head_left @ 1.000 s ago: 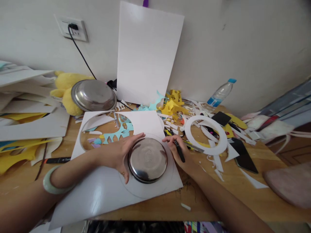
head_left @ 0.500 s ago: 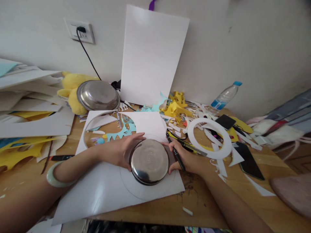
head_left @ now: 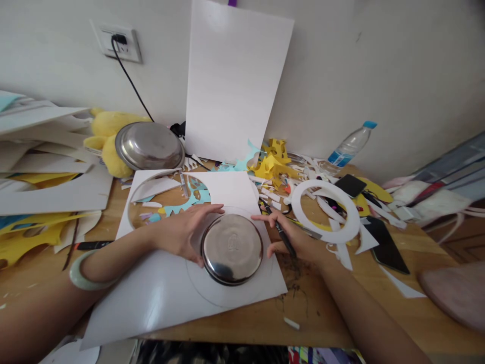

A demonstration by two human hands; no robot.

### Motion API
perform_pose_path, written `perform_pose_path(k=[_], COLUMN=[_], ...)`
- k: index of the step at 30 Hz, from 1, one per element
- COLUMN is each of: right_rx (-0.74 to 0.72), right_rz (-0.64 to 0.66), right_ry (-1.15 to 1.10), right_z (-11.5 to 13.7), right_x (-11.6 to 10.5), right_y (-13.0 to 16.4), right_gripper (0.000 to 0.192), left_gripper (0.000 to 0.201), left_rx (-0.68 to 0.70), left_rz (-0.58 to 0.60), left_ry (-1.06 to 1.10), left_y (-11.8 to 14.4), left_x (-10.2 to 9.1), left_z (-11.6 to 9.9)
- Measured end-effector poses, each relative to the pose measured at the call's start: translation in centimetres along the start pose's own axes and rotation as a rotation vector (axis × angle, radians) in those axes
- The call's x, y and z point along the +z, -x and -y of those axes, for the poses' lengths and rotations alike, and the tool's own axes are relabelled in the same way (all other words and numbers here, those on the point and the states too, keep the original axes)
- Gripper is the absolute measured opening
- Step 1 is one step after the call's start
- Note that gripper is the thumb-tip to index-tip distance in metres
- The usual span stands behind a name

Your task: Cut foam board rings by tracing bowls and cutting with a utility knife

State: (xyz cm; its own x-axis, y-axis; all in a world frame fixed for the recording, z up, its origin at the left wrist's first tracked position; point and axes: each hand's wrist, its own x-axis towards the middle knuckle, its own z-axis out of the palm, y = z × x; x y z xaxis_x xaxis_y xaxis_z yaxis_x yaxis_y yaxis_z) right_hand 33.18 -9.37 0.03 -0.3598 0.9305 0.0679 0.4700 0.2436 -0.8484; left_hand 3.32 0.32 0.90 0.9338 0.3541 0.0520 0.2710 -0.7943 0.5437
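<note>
Left hand [head_left: 182,233] spread, steadying steel bowl [head_left: 232,247] at its 9 o'clock | right hand [head_left: 293,242] pinching pen [head_left: 285,237] at 3 o'clock | bowl looks stiff, slippery; best held by the rim.

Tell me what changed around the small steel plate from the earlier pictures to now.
The right hand, which half a second ago pressed against the small steel plate, has drawn back to the right and is just clear of its rim, the black pen still in its fingers. The left hand stays against the plate's left edge; plate and white sheet have not moved.
</note>
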Motion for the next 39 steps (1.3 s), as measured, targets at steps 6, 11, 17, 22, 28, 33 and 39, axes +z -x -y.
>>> perform_pose_path(k=[6,11,17,22,28,33,39], right_rx=[0.033,-0.003,0.021,0.014,0.007,0.014,0.022], right_rz=[-0.052,-0.102,-0.089,-0.089,-0.083,-0.062,-0.065], right_ry=[-0.245,-0.191,-0.183,-0.204,-0.228,-0.233,-0.231], right_z=[-1.0,-2.2,-2.2,-2.5,-1.9,-1.5,-1.9], right_x=[0.5,1.1,1.2,1.2,1.1,1.0,1.3], right_y=[-0.2,-0.5,-0.4,-0.4,-0.4,-0.3,-0.4], right_gripper=[0.023,0.026,0.029,0.025,0.025,0.022,0.021], left_gripper=[0.108,0.099,0.096,0.093,0.089,0.087,0.086], left_rx=[0.023,0.001,-0.008,0.005,0.057,0.088,0.083], left_rz=[-0.002,-0.013,0.002,-0.002,-0.017,-0.02,-0.03], left_ry=[-0.003,0.02,0.029,0.018,0.027,0.029,0.013], left_y=[-0.2,-0.1,-0.1,-0.2,-0.4,-0.5,-0.4], left_x=[0.0,0.1,-0.1,-0.1,-0.3,-0.2,-0.1], left_z=[0.0,0.1,0.0,-0.2,-0.5,-0.5,-0.4])
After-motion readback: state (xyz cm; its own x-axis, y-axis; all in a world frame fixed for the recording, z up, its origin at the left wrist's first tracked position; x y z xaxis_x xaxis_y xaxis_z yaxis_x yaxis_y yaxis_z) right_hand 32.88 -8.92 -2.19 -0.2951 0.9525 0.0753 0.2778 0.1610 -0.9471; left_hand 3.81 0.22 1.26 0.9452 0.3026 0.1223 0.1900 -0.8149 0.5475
